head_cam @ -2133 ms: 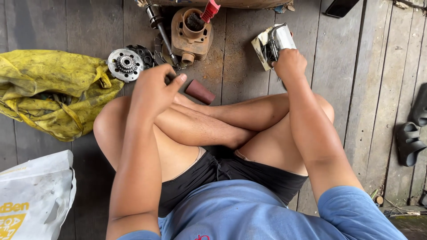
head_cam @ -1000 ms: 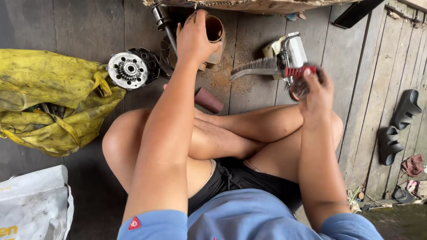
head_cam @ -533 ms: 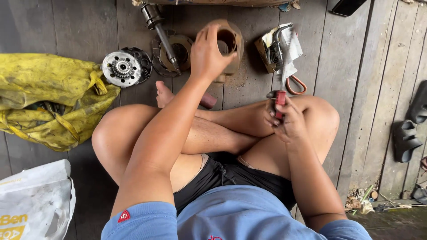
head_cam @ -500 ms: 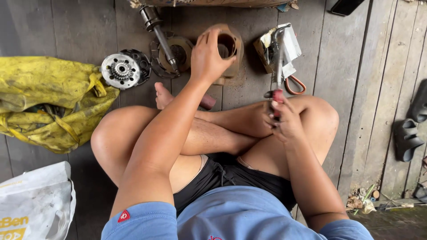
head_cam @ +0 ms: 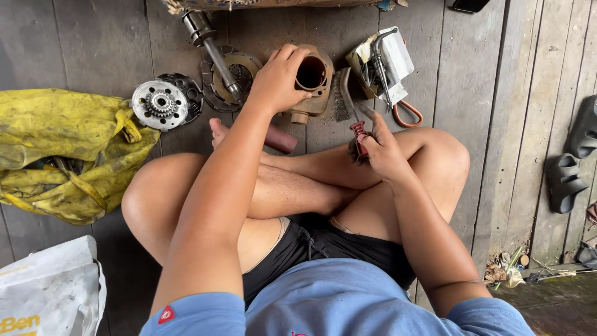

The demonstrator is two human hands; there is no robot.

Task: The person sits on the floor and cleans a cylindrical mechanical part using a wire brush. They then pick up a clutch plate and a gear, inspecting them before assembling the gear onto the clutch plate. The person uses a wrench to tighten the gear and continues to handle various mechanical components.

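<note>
The rusty brown metal engine cylinder (head_cam: 309, 84) is gripped at its rim by the left hand (head_cam: 280, 78) on the grey wooden plank floor (head_cam: 479, 99), while the red-handled wire brush (head_cam: 348, 102), closed in the right hand (head_cam: 379, 152), is held just beside it, so brushing seems barely begun, as rust is seen everywhere.

A single head-worn camera looks steeply down, close over crossed legs and plank floor (head_cam: 485, 93).

We're sitting on a weathered grey plank floor (head_cam: 485, 93), gaps between the boards, in flat daylight. Dark sandals (head_cam: 569, 168) lie around 3 o'clock, and bits of litter (head_cam: 507, 270) collect at the floor's edge near 4.
</note>
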